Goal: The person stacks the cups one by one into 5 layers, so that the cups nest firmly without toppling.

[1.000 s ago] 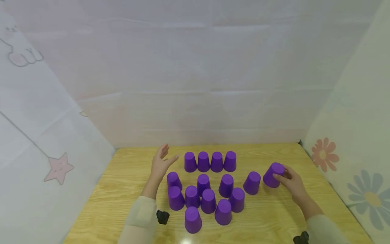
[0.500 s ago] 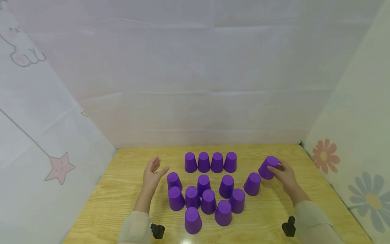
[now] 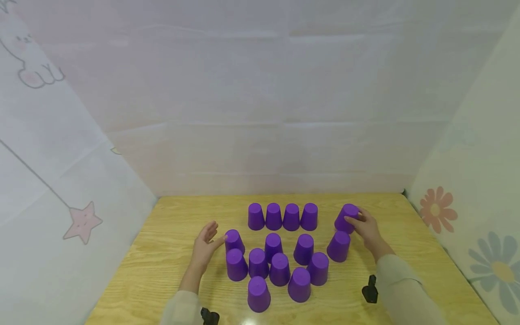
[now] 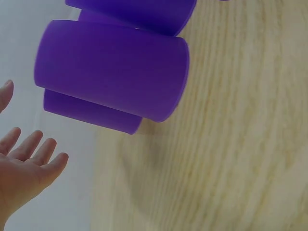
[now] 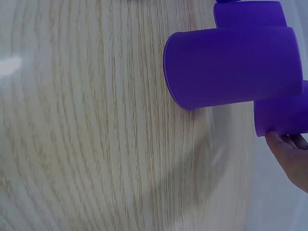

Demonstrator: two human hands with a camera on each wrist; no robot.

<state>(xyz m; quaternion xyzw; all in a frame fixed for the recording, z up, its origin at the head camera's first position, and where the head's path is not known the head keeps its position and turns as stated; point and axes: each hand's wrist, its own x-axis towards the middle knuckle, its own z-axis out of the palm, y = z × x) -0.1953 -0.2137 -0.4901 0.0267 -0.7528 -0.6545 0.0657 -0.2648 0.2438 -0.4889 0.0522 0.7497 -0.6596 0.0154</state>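
With thumb and fingers my right hand (image 3: 367, 229) grips an upside-down purple cup (image 3: 346, 218) behind another purple cup (image 3: 338, 246) at the right. In the right wrist view the thumb lies against the held cup (image 5: 281, 114), which is partly hidden by a nearer one (image 5: 233, 67). My left hand (image 3: 205, 247) has its fingers spread, its thumb tip close to the leftmost purple cup (image 3: 234, 241). In the left wrist view that hand (image 4: 29, 173) holds nothing, and upturned cups (image 4: 113, 70) stand beside it.
Four-sided wooden table (image 3: 142, 271) fills the lower view. At the back, several cups (image 3: 273, 216) stand in a row, rim down. More cups cluster in the middle, with one cup (image 3: 258, 294) nearest the front. Patterned white cloth (image 3: 260, 113) rises behind the table.
My right hand has carried its cup leftward and farther back, toward the end of the back row. My left hand has drawn back lower beside the leftmost cups.
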